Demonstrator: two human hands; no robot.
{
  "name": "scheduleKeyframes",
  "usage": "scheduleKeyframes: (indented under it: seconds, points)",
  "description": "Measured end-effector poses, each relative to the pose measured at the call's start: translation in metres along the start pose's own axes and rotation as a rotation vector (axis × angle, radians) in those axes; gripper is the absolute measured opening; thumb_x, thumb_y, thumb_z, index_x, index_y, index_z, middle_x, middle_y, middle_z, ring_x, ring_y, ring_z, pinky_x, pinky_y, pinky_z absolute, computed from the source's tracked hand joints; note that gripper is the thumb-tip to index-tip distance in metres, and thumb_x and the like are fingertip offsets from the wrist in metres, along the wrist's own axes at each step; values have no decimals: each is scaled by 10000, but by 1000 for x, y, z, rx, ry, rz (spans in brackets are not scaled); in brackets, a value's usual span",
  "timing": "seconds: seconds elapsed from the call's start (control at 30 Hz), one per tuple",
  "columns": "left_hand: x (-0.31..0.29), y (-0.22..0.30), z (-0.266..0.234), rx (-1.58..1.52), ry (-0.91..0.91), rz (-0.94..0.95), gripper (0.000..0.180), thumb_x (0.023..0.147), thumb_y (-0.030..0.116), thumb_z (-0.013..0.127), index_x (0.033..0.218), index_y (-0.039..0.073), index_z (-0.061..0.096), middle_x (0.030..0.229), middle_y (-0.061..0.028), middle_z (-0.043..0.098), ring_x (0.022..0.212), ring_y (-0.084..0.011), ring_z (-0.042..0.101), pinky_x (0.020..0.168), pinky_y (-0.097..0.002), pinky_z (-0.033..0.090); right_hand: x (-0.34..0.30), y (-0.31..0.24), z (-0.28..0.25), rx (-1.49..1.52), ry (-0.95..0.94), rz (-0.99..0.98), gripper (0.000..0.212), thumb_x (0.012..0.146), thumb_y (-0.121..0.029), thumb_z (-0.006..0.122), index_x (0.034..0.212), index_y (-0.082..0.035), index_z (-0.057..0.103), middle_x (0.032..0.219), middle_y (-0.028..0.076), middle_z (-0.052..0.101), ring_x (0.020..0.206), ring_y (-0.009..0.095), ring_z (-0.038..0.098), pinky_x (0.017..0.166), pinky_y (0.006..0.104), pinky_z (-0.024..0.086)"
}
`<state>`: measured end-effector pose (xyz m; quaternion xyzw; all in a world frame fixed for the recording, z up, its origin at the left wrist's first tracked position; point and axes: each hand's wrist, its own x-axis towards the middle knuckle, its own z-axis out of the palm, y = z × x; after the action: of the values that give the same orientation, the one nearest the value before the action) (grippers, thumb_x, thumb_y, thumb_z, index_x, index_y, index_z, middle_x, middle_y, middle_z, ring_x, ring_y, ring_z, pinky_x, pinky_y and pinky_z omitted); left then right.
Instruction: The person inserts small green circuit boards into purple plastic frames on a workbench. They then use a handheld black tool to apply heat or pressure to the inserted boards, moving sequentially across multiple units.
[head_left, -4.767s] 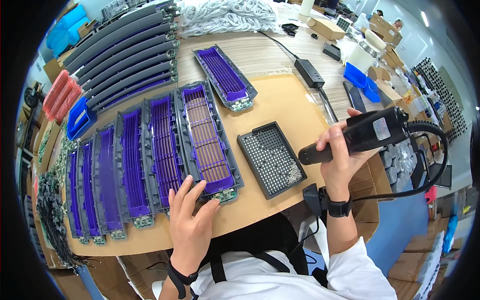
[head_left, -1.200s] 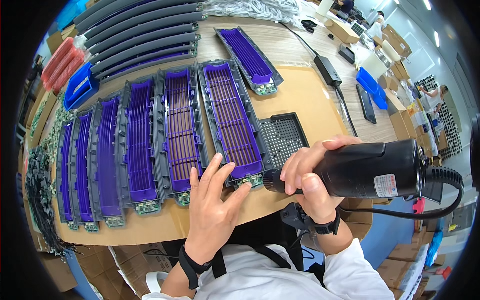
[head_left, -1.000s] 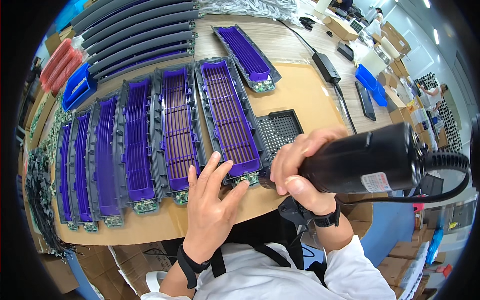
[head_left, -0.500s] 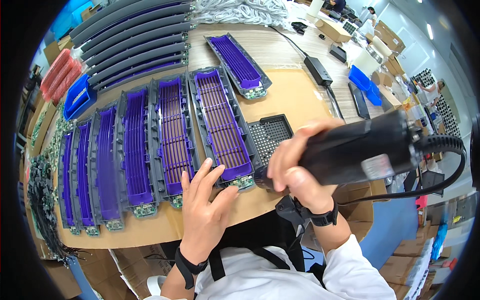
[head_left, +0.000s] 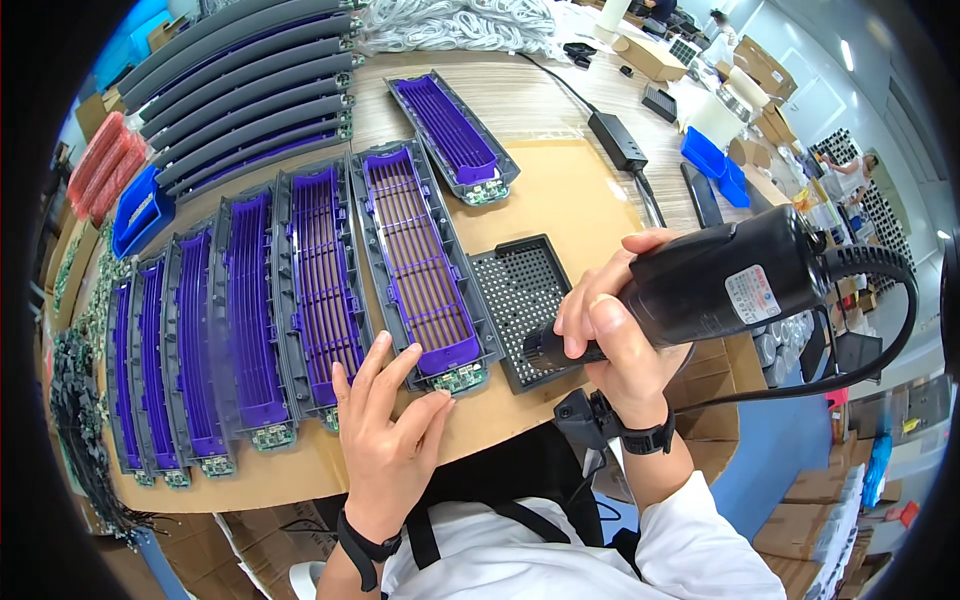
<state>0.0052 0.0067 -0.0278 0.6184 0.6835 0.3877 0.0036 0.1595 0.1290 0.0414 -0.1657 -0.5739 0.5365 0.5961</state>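
My right hand [head_left: 625, 335] is wrapped around a thick black electric screwdriver [head_left: 735, 275], its cable looping off to the right. The screwdriver's nose points down over a black perforated tray [head_left: 515, 275] holding rows of small silver pieces, seemingly screws; the bit's tip is hard to make out. Fingers spread, my left hand [head_left: 390, 430] rests by the lower end of a grey housing with a purple slatted insert [head_left: 425, 265]. Its fingertips lie close to the small green circuit board [head_left: 460, 380] there. Another such housing [head_left: 325, 280] stands just left of it.
Several more housings [head_left: 205, 340] line up leftward, and one [head_left: 450, 135] lies beyond on the cardboard sheet. Stacked grey covers [head_left: 250, 95], a blue bin [head_left: 140, 212] and black cables [head_left: 85, 430] are at left. A power adapter [head_left: 618, 142] and blue bins [head_left: 715, 165] sit at far right.
The screwdriver has moved from beside the housing's lower end to over the perforated tray, tilting upward at its back. My left hand stays near the circuit board. The whole view has shifted slightly.
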Motion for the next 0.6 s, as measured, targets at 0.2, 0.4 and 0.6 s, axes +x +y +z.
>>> scheduleKeyframes:
  seconds: [0.2,0.4,0.6]
  points:
    - [1,1,0,4,0,1,128,688,48,792,754,135,725,1227,-79,631,1299,-320,483,1120,-551,226,1,5,-4,-4,-32,-19,475,810,80,650,1225,53,421,700,87,610,549,110,571,516,235,469]
    - [1,1,0,-6,-3,-9,132,688,49,793,759,140,728,1229,-77,631,1300,-320,483,1119,-555,221,0,8,-2,8,-15,-21,480,809,86,652,1230,56,422,691,84,609,543,109,571,504,236,465]
    - [2,1,-2,-10,-6,-7,121,697,56,789,758,140,727,1234,-77,628,1301,-324,481,1114,-561,223,1,5,1,-8,-8,-10,490,809,84,653,1238,52,418,694,80,608,551,107,568,513,236,464]
